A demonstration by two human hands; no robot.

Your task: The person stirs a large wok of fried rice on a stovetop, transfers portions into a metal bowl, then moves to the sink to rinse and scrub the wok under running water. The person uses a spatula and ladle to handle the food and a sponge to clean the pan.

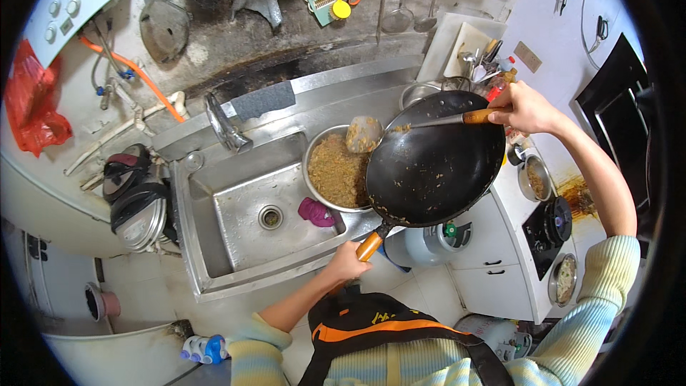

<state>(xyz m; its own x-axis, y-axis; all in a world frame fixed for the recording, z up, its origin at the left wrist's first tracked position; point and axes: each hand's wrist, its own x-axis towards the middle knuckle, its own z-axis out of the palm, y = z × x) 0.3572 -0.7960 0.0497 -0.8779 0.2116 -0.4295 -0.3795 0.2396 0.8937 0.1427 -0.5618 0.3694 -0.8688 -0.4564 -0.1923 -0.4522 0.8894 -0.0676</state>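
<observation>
My left hand (345, 264) grips the wooden handle of a black wok (434, 166), which tilts with its left rim over a steel bowl (306, 171). Brown cooked food (335, 169), which looks like fried rice, fills most of that bowl. Held by its wooden grip in my right hand (528, 107), a metal spatula (364, 135) reaches across the wok, its food-smeared blade above the bowl. Only scattered bits of food cling to the wok's inside. Part of the bowl's right side is hidden behind the wok.
The bowl stands at the right side of a steel sink (257, 209) with a faucet (225, 123) and a purple cloth (316, 212). A gas stove (549, 230) sits at right between a bowl of brown food (536, 178) and another bowl (564, 279). Below is a gas cylinder (415, 246).
</observation>
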